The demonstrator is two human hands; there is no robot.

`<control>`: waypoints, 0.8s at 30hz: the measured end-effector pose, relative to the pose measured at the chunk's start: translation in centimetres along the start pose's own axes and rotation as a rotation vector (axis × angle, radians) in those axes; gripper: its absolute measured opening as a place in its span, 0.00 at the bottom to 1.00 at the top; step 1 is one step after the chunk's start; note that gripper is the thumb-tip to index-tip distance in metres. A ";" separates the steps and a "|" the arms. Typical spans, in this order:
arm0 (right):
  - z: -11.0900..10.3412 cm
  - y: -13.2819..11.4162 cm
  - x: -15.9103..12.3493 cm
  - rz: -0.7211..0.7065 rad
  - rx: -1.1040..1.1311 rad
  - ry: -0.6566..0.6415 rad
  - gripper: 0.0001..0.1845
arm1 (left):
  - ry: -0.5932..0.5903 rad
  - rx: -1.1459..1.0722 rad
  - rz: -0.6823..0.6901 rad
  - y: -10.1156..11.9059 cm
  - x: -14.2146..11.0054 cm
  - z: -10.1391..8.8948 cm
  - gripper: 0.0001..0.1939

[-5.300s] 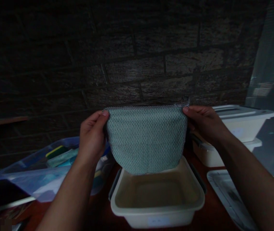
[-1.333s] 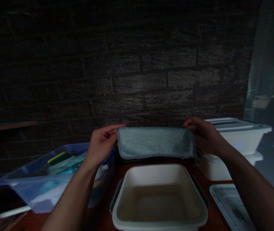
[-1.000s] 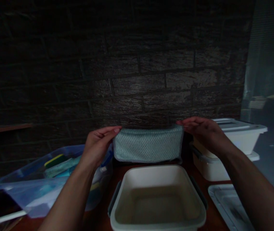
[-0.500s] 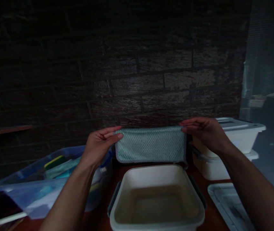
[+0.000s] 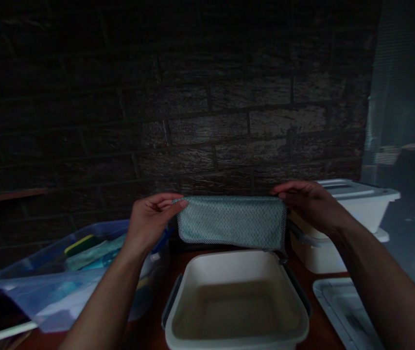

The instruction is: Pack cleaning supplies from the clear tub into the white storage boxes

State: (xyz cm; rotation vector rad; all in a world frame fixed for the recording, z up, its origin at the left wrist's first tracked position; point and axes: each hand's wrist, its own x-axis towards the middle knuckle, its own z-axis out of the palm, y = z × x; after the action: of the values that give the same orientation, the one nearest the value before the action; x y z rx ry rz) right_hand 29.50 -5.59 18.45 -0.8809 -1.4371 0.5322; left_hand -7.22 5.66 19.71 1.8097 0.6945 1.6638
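Note:
A pale green cleaning cloth (image 5: 233,221) with a dark checked border hangs folded over between my hands, behind the far rim of a white plastic container (image 5: 171,318). My left hand (image 5: 147,221) pinches its upper left corner between thumb and fingers. At the upper right corner, my right hand (image 5: 309,201) grips the cloth the same way. A small loop dangles from the cloth's lower right corner. The container has grey side clips, and liquid seems to lie in it, though the dim light makes this hard to tell.
To the left stands a translucent blue bin (image 5: 43,282) with a yellow-green sponge (image 5: 81,245) and cloths inside. Two stacked lidded white boxes (image 5: 364,211) are at the right, a loose lid (image 5: 333,296) nearer me. A dark brick wall (image 5: 207,116) rises behind the reddish table.
Held open at full height 5.3 s ago, the cloth is now folded over into a shorter strip and held lower. In the last second both hands have shifted only slightly.

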 end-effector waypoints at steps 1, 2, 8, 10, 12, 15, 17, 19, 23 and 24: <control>0.0 -0.2 -0.1 0.032 0.036 -0.023 0.14 | 0.006 0.010 0.008 0.0 0.0 0.0 0.16; 0.1 -0.4 -0.2 0.059 0.072 -0.050 0.17 | 0.010 0.021 0.015 0.0 0.0 0.0 0.16; 0.2 -0.6 -0.2 -0.033 0.058 -0.031 0.21 | 0.027 0.078 0.024 0.0 0.0 0.0 0.16; 0.1 -0.3 -0.1 -0.045 -0.032 0.020 0.20 | 0.036 0.074 0.018 0.1 0.0 0.0 0.17; 0.0 0.0 0.1 -0.036 -0.118 0.057 0.20 | 0.029 0.059 0.009 0.1 -0.1 -0.1 0.18; -0.2 0.4 0.4 -0.050 -0.192 0.097 0.20 | 0.001 0.038 0.010 0.2 -0.1 -0.1 0.19; -0.3 0.8 0.6 -0.083 -0.219 0.104 0.19 | -0.016 0.029 0.002 0.2 -0.1 -0.1 0.21; -0.5 1.2 0.7 -0.117 -0.273 0.102 0.18 | -0.020 0.033 -0.016 0.2 -0.2 0.0 0.23; -1.0 1.2 0.7 -0.196 -0.539 0.080 0.14 | -0.011 0.065 -0.037 0.0 -0.1 0.0 0.20; -1.1 1.1 0.7 -0.214 -0.602 0.063 0.13 | -0.010 0.072 -0.034 0.0 -0.1 -0.1 0.19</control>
State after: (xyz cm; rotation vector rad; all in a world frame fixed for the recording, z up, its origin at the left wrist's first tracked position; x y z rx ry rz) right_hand 30.86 -4.63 18.10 -1.1791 -1.6370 -0.1047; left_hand -7.28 5.59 19.61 1.8439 0.7864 1.6257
